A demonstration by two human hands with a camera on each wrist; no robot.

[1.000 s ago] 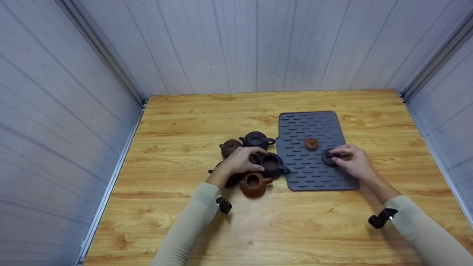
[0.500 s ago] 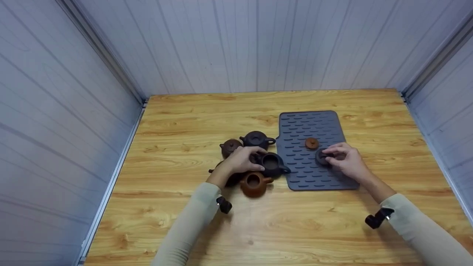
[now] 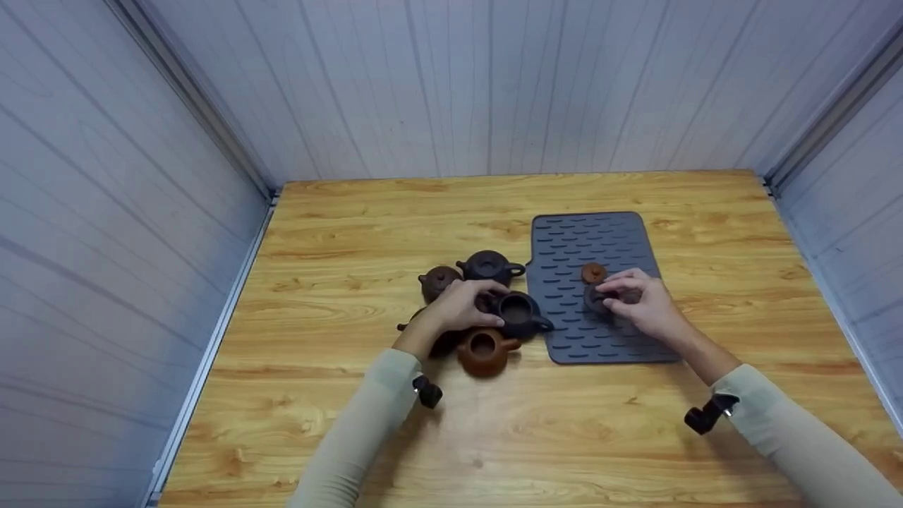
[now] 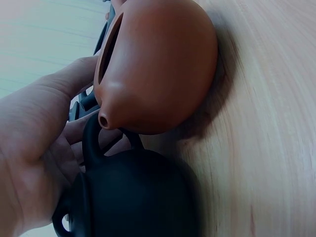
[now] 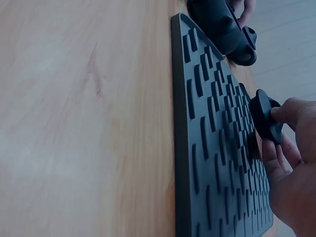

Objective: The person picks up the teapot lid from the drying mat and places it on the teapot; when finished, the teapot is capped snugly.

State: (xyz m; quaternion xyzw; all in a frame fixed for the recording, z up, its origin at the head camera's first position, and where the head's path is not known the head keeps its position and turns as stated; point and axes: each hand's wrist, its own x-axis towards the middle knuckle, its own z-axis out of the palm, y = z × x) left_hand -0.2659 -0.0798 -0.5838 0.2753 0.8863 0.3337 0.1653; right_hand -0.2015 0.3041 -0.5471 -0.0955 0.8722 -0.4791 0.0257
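In the head view my left hand (image 3: 462, 307) holds the near-black lidless teapot (image 3: 528, 326) from its left side, thumb and fingers around the body. An orange-brown lidless teapot (image 3: 482, 361) stands just in front of it. My right hand (image 3: 650, 310) pinches a dark teapot lid (image 3: 596, 302) by its knob, over the grey mat. The right wrist view shows this lid (image 5: 265, 118) tilted and raised off the mat. An orange lid (image 3: 593, 273) lies on the mat just behind it. In the left wrist view the orange teapot (image 4: 158, 64) hides much of my left hand's grip.
A grey ribbed mat (image 3: 585, 240) lies right of the teapots. Behind my left hand stand a brown lidded teapot (image 3: 439, 281) and a dark lidded teapot (image 3: 487, 267). Another dark teapot (image 4: 138, 192) is partly under my left wrist. White panels (image 3: 451, 92) wall in the wooden table (image 3: 338, 233).
My right hand has carried the dark lid leftward across the mat, toward the teapots. The left hand and the teapots stay where they were.
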